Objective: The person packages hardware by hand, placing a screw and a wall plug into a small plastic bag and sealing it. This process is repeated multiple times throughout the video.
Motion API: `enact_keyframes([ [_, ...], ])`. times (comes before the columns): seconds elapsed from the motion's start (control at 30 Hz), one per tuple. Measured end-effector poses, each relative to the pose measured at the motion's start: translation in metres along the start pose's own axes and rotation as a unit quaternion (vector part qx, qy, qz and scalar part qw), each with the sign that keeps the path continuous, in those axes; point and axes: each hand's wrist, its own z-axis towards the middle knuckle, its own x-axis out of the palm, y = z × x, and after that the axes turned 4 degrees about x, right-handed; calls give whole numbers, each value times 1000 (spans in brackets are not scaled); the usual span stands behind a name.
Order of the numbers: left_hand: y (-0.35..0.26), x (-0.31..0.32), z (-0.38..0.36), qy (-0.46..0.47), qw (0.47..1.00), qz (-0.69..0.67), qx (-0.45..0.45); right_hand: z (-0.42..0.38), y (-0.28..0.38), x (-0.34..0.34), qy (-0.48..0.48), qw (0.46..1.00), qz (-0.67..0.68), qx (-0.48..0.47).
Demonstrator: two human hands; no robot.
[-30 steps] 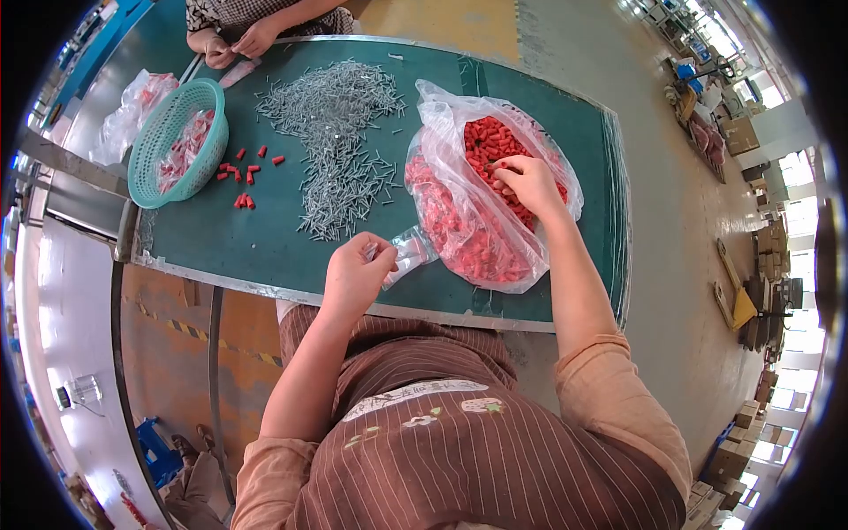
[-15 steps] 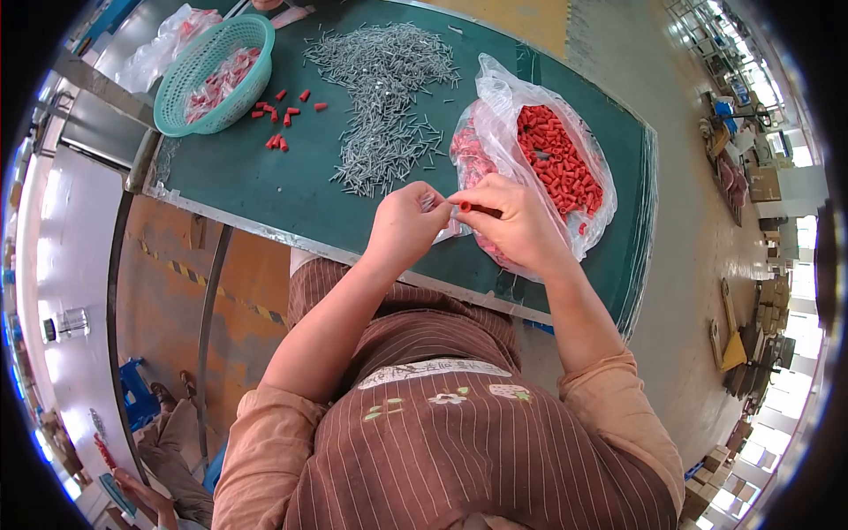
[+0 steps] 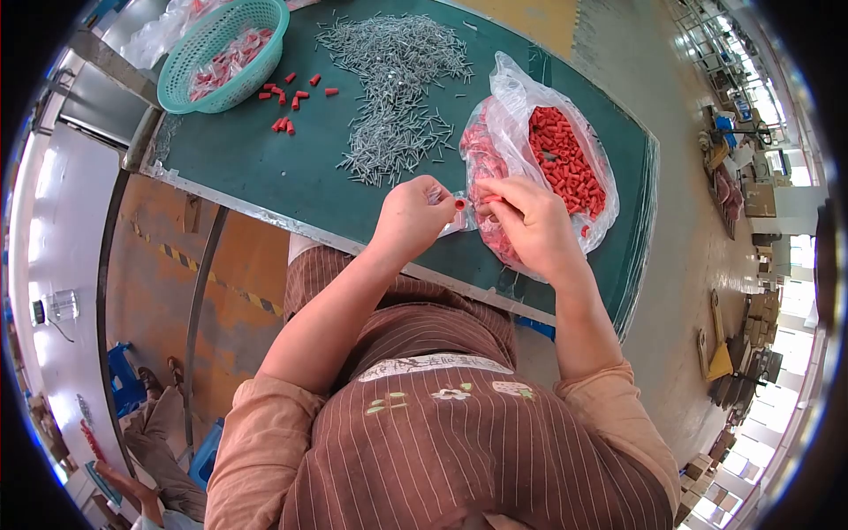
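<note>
Over the table's front part, my left hand [image 3: 412, 216] pinches a small clear plastic bag [image 3: 461, 223], with a red cap [image 3: 459, 204] at its opening. Just to the right, my right hand [image 3: 533, 221] has its thumb and fingers together on another red piece [image 3: 490, 200], mostly hidden by the fingers. Behind and beside my right hand lies a large clear bag full of red caps [image 3: 565, 159]. A heap of grey metal screws or pins [image 3: 389, 88] spreads over the green table [image 3: 238, 172].
A turquoise basket [image 3: 168, 88] with red-filled packets stands at the back left. Several loose red caps [image 3: 289, 126] lie beside it. A metal rail [image 3: 110, 66] borders the table's left. Another person's hand [image 3: 128, 484] shows at lower left.
The red cap that was between my hands is now by my left fingers at the small bag. My right hand has moved slightly right, and the view has shifted a little.
</note>
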Motion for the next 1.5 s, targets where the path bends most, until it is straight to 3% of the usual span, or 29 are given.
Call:
enact_keyframes([
  [0.07, 1, 2, 1, -4, 1000, 10, 0, -2, 6, 7, -42, 995, -38, -77],
  [0.17, -5, 1, -2, 1, 1000, 12, 1, 0, 13, 11, -24, 981, -152, -121],
  [0.47, -1, 3, -2, 9, 999, 18, 32, 6, 3, 23, 22, 973, -215, -78],
  [0.67, -1, -4, 0, 23, 999, -22, -4, 4, 9, 8, 27, 983, -164, -76],
  [0.77, -7, -6, -1, 66, 992, -95, -46, 2, -11, 18, 21, 958, -238, -156],
  [0.87, -8, -10, -2, 81, 988, -115, -64, -1, -16, 23, 14, 966, -213, -148],
  [0.97, -14, -14, -9, 139, 971, -182, -67, 1, -14, 12, 55, 985, -151, -65],
  [1.07, -12, -13, -13, 140, 976, -166, -32, 1, -10, 5, 71, 997, -21, 35],
  [1.17, -5, -11, -12, 129, 984, -117, 45, -1, -12, 8, 81, 996, 22, 41],
  [1.37, -11, -14, -16, 118, 990, -17, 76, -3, -8, -3, 129, 991, -8, 36],
  [1.5, -7, -10, -19, 96, 991, -53, 76, -6, -17, -17, 114, 991, 56, 53],
])
